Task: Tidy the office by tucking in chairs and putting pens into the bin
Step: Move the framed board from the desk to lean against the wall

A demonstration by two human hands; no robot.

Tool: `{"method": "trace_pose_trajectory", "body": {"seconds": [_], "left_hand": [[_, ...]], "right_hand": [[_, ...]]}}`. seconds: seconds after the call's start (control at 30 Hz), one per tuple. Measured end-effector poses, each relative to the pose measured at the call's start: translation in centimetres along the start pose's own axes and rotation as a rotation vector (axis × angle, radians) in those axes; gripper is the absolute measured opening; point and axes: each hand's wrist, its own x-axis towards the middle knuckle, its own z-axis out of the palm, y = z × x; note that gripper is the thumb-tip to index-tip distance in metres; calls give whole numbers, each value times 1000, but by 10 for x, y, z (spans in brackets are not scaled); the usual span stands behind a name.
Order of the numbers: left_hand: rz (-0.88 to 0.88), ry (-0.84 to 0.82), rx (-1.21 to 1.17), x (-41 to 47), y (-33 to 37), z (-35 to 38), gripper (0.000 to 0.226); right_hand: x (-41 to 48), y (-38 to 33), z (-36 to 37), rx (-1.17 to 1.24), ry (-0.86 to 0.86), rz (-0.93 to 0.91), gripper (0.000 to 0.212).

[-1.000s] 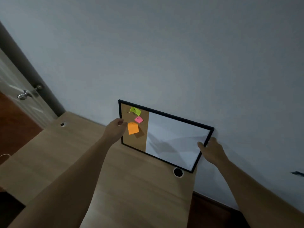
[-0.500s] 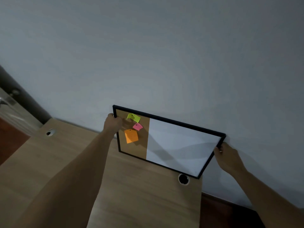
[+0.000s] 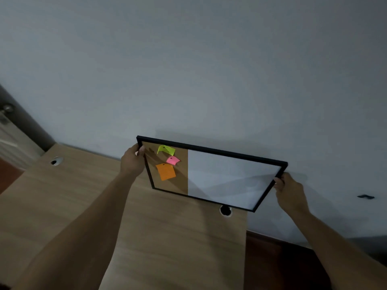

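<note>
A black-framed board point(image 3: 230, 176), part cork and part whiteboard, leans against the grey wall at the back of a wooden desk point(image 3: 146, 237). Green, pink and orange sticky notes point(image 3: 166, 171) are pinned to its cork strip. My left hand point(image 3: 132, 162) grips the board's upper left frame edge. My right hand point(image 3: 290, 190) grips its right frame edge. The board looks lifted slightly off the desk. No pens, bin or chairs are in view.
Two round cable holes sit in the desk, one at the back left point(image 3: 56, 161) and one below the board point(image 3: 225, 210). A door with a metal handle point(image 3: 6, 110) stands at the far left. Dark floor point(image 3: 282, 268) lies right of the desk.
Both hands moved outward to the board's side edges and closed on the frame. The board has risen and shifted right along the wall.
</note>
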Motion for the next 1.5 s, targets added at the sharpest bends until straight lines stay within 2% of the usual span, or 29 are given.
{"method": "trace_pose_trajectory", "body": {"seconds": [0.1, 0.2, 0.37, 0.5, 0.73, 0.9, 1.03, 1.23, 1.5], "left_hand": [[61, 18, -32, -27, 9, 2, 39], [46, 26, -177, -50, 20, 6, 39], [51, -52, -332, -87, 39, 29, 37], [71, -136, -356, -115, 61, 61, 37], [152, -243, -330, -187, 113, 118, 36], [210, -205, -243, -238, 152, 153, 40], [240, -131, -192, -275, 180, 176, 41], [252, 16, -133, -324, 216, 209, 43], [252, 39, -154, -362, 261, 254, 43]], "right_hand": [[-19, 10, -20, -8, 57, 33, 16], [-43, 25, -40, -11, 112, 75, 14], [-99, 63, -78, -28, 209, 160, 9], [-149, 97, -117, -59, 274, 252, 18], [-221, 168, -185, 6, 401, 366, 19], [-238, 221, -228, 42, 451, 347, 22], [-235, 263, -264, 41, 426, 315, 24], [-215, 315, -325, 84, 391, 176, 7], [-174, 365, -374, 84, 476, 174, 21]]}}
